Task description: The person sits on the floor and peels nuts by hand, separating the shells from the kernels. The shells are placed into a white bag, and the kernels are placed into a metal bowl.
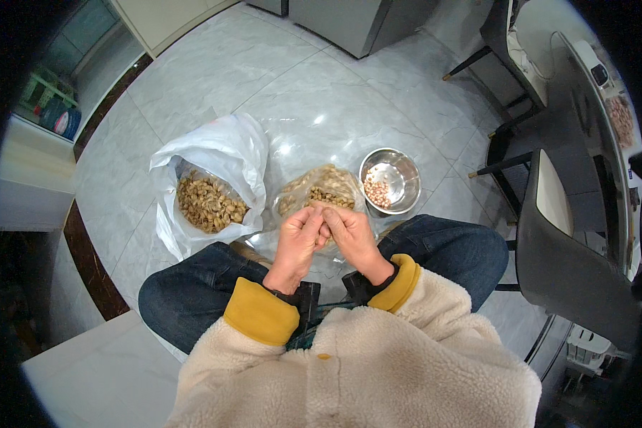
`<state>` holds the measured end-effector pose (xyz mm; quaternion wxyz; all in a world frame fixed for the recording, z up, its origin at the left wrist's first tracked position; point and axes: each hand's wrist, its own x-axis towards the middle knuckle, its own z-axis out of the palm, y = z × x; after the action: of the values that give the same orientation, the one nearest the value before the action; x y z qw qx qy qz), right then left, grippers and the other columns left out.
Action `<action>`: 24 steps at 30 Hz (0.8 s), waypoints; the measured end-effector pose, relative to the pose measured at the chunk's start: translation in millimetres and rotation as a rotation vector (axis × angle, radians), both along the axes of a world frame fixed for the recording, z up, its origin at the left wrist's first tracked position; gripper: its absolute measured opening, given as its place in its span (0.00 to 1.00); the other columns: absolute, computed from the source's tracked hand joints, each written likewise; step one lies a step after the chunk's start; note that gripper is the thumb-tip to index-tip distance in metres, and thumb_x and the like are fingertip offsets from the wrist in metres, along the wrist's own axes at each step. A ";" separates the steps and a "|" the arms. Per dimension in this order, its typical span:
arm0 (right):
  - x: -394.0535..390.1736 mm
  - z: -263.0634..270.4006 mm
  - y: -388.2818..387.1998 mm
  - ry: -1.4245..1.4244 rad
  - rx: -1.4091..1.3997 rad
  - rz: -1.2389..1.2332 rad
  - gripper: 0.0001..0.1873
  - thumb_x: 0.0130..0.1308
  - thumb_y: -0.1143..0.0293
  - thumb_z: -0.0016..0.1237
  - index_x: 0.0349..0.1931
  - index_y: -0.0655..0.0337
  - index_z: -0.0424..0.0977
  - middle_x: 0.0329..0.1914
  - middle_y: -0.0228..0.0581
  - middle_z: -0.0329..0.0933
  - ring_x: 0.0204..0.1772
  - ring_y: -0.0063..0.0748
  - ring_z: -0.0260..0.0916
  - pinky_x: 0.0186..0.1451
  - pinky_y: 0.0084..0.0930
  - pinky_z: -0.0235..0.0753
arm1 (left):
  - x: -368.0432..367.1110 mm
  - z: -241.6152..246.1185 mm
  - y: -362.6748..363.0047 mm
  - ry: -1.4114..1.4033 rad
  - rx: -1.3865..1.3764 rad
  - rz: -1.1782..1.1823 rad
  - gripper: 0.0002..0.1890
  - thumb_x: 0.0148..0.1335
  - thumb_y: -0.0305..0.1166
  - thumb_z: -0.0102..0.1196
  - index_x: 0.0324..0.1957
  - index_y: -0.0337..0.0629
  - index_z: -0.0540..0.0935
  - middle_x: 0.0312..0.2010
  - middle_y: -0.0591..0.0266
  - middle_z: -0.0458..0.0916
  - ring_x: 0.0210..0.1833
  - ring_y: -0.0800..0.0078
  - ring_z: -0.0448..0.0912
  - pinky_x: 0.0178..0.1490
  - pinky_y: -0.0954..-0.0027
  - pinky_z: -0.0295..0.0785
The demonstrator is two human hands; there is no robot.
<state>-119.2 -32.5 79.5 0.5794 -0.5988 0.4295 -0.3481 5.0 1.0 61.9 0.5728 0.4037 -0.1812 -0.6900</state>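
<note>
My left hand (298, 235) and my right hand (351, 230) meet at the fingertips over a clear plastic bag (294, 184) of unshelled peanuts. Thumbs and forefingers pinch together at something too small or hidden to make out, perhaps a peanut. Just right of that bag stands a round stainless steel bowl (405, 179), with shelled peanuts (377, 192) gathered on its left side. To the left, a white plastic bag (230, 134) lies open, holding a heap of brownish peanut shells (208, 206).
The bags and bowl are on a grey tiled floor (203, 80), between my knees and a grey cabinet or appliance (337, 24). Dark chairs (535, 214) and a table (588, 80) are at right. A dark threshold strip (91, 262) runs along the left.
</note>
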 end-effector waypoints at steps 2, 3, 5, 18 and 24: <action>0.9 3.8 4.5 0.057 -0.074 -0.023 0.17 0.72 0.68 0.41 0.54 0.70 0.71 0.24 0.32 0.74 0.28 0.15 0.67 0.32 0.18 0.71 | -2.4 2.1 1.4 0.003 0.018 0.011 0.13 0.69 0.35 0.49 0.29 0.41 0.75 0.21 0.71 0.72 0.20 0.87 0.64 0.22 0.82 0.57; 1.0 5.0 6.1 0.078 -0.107 -0.030 0.18 0.72 0.67 0.40 0.55 0.70 0.71 0.26 0.33 0.74 0.29 0.16 0.67 0.33 0.18 0.71 | -2.6 3.4 1.8 -0.015 0.017 0.002 0.13 0.70 0.35 0.48 0.29 0.40 0.75 0.21 0.71 0.72 0.20 0.87 0.64 0.23 0.82 0.58; 1.5 5.7 8.4 0.111 -0.169 -0.054 0.18 0.73 0.67 0.39 0.55 0.70 0.71 0.26 0.35 0.75 0.30 0.17 0.67 0.33 0.19 0.71 | -1.6 6.9 3.2 -0.055 0.014 -0.010 0.13 0.70 0.36 0.48 0.30 0.40 0.76 0.21 0.71 0.72 0.20 0.86 0.64 0.23 0.82 0.58; -1.5 0.6 7.7 -0.035 -0.103 -0.015 0.17 0.74 0.69 0.35 0.56 0.69 0.71 0.21 0.32 0.71 0.24 0.16 0.64 0.28 0.19 0.69 | -4.0 10.7 1.8 -0.164 0.040 -0.050 0.18 0.73 0.41 0.39 0.29 0.43 0.74 0.18 0.72 0.69 0.17 0.85 0.63 0.20 0.82 0.56; 1.7 -4.9 5.1 -0.051 -0.056 -0.011 0.17 0.74 0.69 0.36 0.53 0.71 0.72 0.31 0.39 0.77 0.32 0.23 0.72 0.36 0.21 0.73 | -19.4 2.2 8.7 -0.833 -0.168 0.125 0.18 0.74 0.39 0.37 0.32 0.36 0.72 0.18 0.65 0.70 0.21 0.79 0.67 0.24 0.74 0.62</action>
<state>-117.5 -27.4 74.6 0.5714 -0.6033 0.4080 -0.3782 -14.4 9.7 64.0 0.5223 0.6101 -0.4277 -0.4148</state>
